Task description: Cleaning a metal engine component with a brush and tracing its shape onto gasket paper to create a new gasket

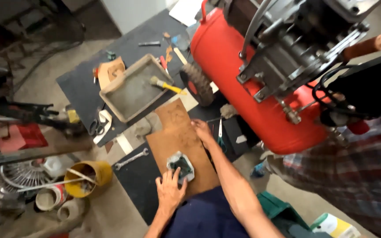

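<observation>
Left hand (169,190) spread flat, fingers wide, on the near part of a brown cardboard sheet (179,141), fingertips touching a crumpled greenish rag (181,166) lying near the sheet's middle; nothing gripped. Right hand (203,131) open and pressed at the cardboard's right edge, just beside small teal-handled pliers (220,137) on the dark mat (134,176). Beyond the cardboard's far edge, a shallow grey tray (131,90) with a yellow-handled brush (166,84) across its rim, a red compressor tank (239,83) looming at right, a spanner (131,159) off the sheet's left edge, a yellow bucket (88,177) further left.
</observation>
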